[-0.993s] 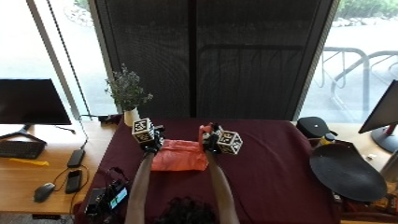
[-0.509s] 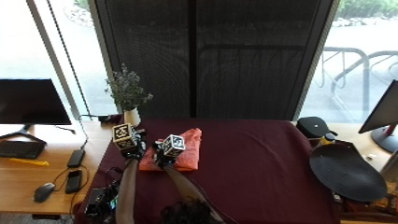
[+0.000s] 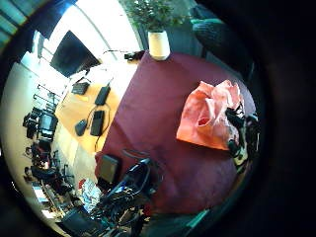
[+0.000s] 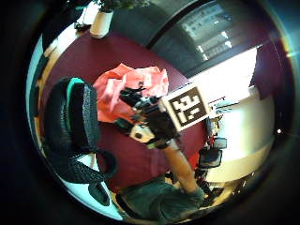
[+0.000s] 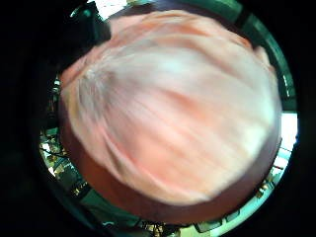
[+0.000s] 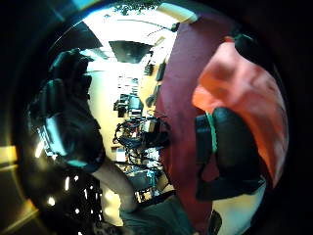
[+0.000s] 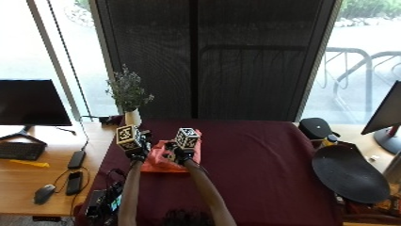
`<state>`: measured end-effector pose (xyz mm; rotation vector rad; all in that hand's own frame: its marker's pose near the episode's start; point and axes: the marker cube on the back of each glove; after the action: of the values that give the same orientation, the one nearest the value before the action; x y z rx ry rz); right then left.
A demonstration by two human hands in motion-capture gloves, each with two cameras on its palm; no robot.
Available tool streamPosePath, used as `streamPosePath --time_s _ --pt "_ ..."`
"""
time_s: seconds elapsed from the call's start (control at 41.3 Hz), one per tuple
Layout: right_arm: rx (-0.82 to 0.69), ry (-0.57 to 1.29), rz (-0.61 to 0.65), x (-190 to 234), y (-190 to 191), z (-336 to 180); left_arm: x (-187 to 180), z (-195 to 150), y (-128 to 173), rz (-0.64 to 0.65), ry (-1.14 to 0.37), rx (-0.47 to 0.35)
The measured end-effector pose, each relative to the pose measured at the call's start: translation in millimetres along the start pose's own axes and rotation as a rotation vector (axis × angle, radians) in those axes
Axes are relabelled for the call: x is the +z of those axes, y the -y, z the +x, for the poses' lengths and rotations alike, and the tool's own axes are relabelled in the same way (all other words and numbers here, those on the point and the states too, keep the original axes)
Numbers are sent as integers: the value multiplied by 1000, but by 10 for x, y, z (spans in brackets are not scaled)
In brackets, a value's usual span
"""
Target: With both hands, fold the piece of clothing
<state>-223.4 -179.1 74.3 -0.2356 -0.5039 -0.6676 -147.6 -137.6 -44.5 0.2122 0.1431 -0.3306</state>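
Note:
A salmon-orange garment (image 7: 164, 163) lies bunched on the dark red tablecloth (image 7: 263, 165), left of the middle. My right hand (image 7: 177, 153) rests on top of it with its fingers spread. The right little finger side palm view is filled by the cloth (image 5: 168, 108). The right thumb (image 6: 230, 147) lies stretched out beside the garment (image 6: 244, 83). My left hand (image 7: 136, 151) hovers at the garment's left edge, lifted off the table and holding nothing. From the left palm I see the garment (image 3: 207, 116) a way off, with the right hand (image 3: 237, 133) on its edge.
A white vase with a leafy plant (image 7: 130, 103) stands at the table's far left corner. A black round object (image 7: 351, 174) and a black cap (image 7: 316, 127) lie at the right. A dark device (image 7: 103, 202) sits at the near left corner. A wooden desk (image 7: 37, 160) adjoins on the left.
The left hand has let go of the garment and lifted off it. The right hand has shifted slightly to the right and now lies on the cloth.

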Motion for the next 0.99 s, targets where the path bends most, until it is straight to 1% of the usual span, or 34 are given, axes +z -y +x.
streamPosePath --time_s 0.073,0.145,0.242,0.315,0.363,0.412,0.46,0.509,0.605,0.727,0.751,0.799,0.848,0.872,0.92,0.993 --pt "215 -158 -47 -326 -303 91 53 122 23 2 -17 31" --pt "406 -394 -65 -688 -603 254 73 261 19 6 -24 63" --pt "562 -644 -7 -1263 -1016 419 142 464 26 11 -2 96" --pt "655 -723 75 -1625 -1323 511 251 607 48 9 18 140" --pt "690 -744 151 -1762 -1440 678 284 691 20 -1 36 156" --pt "719 -750 211 -1805 -1484 961 317 769 -5 -9 49 164" --pt "745 -749 241 -1822 -1532 1190 357 841 -18 -12 60 163" --pt "771 -744 252 -1862 -1634 1295 406 919 -37 -18 77 159" --pt "798 -714 250 -1942 -1846 1331 508 1061 -87 -55 122 158" --pt "771 -679 247 -2061 -2073 1077 261 1169 -388 -179 234 81" --pt "762 -669 249 -2061 -2083 1072 275 1189 -386 -181 232 87" --pt "752 -646 252 -2047 -2092 1105 443 1254 -256 -138 183 145" --pt "776 -635 250 -2026 -2118 1183 596 1316 -129 -93 135 204" --pt "798 -638 249 -2023 -2142 1207 626 1335 -105 -82 123 219" --pt "831 -649 256 -2035 -2191 1182 631 1353 -97 -70 115 226" --pt "824 -653 274 -2026 -2194 1170 577 1356 -112 -47 126 211"
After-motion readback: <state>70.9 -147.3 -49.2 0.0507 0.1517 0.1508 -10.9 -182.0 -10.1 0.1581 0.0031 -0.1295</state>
